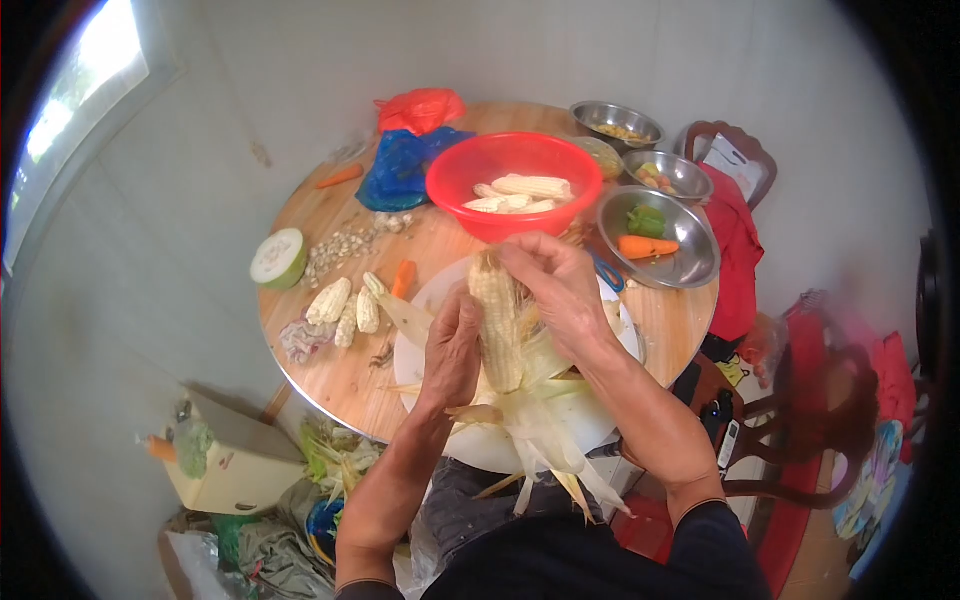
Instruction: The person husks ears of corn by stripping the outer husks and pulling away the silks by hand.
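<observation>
An ear of pale corn point(500, 325) stands nearly upright between my hands, its husk leaves point(545, 420) peeled down and hanging over a white round board point(590, 435). My left hand point(453, 345) is closed against the ear's left side. At the ear's top, the fingers of my right hand point(560, 285) pinch the tip. Behind them sits a red basin point(465, 207) holding several husked ears point(535, 187). More small ears point(330, 302) and a carrot point(403, 279) lie on the wooden table to the left.
Steel bowls point(618, 262) with vegetables line the table's right side. Blue point(400, 165) and red point(420, 110) bags lie at the back. A cut melon point(279, 258) rests at the left edge. Wooden chairs point(815, 420) stand right; a pale bin point(235, 465) stands lower left.
</observation>
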A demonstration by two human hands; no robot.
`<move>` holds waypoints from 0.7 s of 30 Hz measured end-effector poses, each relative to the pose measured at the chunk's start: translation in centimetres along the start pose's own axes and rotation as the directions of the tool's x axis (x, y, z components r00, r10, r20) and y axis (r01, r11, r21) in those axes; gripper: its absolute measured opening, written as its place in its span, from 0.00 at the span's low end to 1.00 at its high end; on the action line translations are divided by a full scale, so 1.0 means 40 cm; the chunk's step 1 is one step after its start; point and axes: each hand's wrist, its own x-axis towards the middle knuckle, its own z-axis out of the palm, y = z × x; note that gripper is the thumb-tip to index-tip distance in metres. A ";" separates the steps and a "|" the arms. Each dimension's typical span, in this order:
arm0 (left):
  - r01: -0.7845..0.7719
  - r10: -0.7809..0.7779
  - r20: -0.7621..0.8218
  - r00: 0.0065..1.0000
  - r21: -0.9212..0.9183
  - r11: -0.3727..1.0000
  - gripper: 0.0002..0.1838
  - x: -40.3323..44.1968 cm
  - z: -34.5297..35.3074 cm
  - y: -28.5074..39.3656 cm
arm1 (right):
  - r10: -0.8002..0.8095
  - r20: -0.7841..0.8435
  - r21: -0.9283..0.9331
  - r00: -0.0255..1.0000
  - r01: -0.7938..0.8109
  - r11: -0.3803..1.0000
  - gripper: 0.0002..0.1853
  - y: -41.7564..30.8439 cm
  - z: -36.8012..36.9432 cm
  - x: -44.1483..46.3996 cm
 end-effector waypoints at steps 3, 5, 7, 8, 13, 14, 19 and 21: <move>0.011 -0.012 -0.010 1.000 -0.016 1.000 0.25 0.001 -0.001 -0.001 | 0.030 0.014 -0.053 0.999 -0.029 0.998 0.13 0.026 -0.035 -0.010; 0.021 -0.021 0.011 1.000 -0.007 1.000 0.25 0.004 -0.015 -0.004 | 0.070 0.037 -0.095 0.997 -0.067 0.993 0.12 0.052 -0.067 -0.034; 0.032 -0.032 -0.013 0.999 -0.005 0.999 0.25 0.006 -0.029 -0.007 | 0.062 0.191 -0.048 0.980 -0.054 0.997 0.10 0.085 -0.092 -0.084; 0.047 -0.047 -0.032 0.998 -0.003 0.999 0.25 0.005 -0.032 -0.008 | 0.064 0.192 -0.047 0.979 -0.055 0.997 0.10 0.089 -0.101 -0.108; 0.072 -0.072 -0.035 0.997 -0.016 0.997 0.25 0.003 -0.033 -0.001 | 0.148 0.181 -0.154 0.972 -0.120 0.981 0.09 0.097 -0.127 -0.138; 0.052 -0.053 -0.016 0.998 -0.065 0.996 0.25 0.005 -0.031 -0.004 | 0.145 0.175 -0.154 0.974 -0.118 0.981 0.09 0.094 -0.126 -0.134; 0.034 -0.036 -0.044 0.998 -0.052 0.998 0.25 -0.002 0.003 0.017 | -0.139 0.250 -0.713 0.958 0.280 0.643 0.24 -0.033 -0.037 -0.127; 0.053 -0.052 -0.056 0.997 0.012 0.999 0.24 -0.003 0.001 0.020 | -0.166 0.318 -0.787 0.933 0.358 0.503 0.28 -0.012 -0.041 -0.111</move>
